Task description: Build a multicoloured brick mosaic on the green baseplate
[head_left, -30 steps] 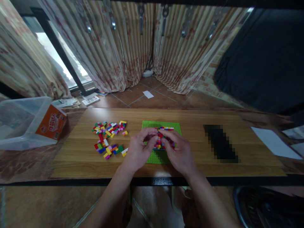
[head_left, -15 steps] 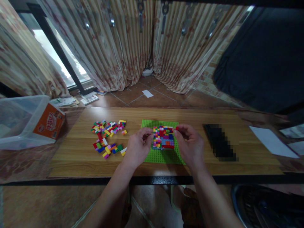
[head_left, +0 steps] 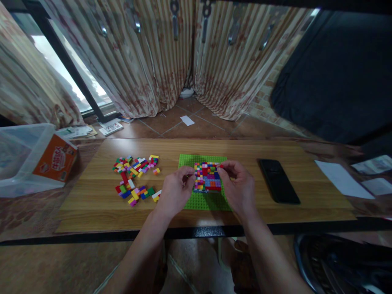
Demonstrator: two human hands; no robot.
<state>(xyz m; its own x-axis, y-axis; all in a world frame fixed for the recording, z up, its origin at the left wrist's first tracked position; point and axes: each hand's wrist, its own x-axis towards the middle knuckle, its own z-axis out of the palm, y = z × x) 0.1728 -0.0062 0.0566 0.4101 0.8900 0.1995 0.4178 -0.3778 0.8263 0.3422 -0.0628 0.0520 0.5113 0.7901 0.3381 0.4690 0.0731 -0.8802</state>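
A flat block of many-coloured toy bricks [head_left: 211, 177] sits over the green studded baseplate [head_left: 203, 203] in the middle of the table. At its left edge, my left hand [head_left: 175, 191] has its thumb and curled forefinger against the bricks. My right hand [head_left: 239, 188] is at the upper right corner, pinching a small red brick [head_left: 221, 166] between thumb and forefinger. The red brick is at the block's edge; whether it touches is hard to tell. Both hands partly cover the baseplate's sides.
Loose toy bricks [head_left: 125, 192] lie in piles on the left of the wooden table [head_left: 92, 204]. A black phone [head_left: 278, 181] and a white paper sheet [head_left: 341, 178] are on the right. A clear plastic bin [head_left: 24, 159] with an orange label stands at far left.
The view has shifted slightly, moving the scene left. My right hand with the red brick has come a little closer to the block's corner. My left hand stays at the block's left edge.
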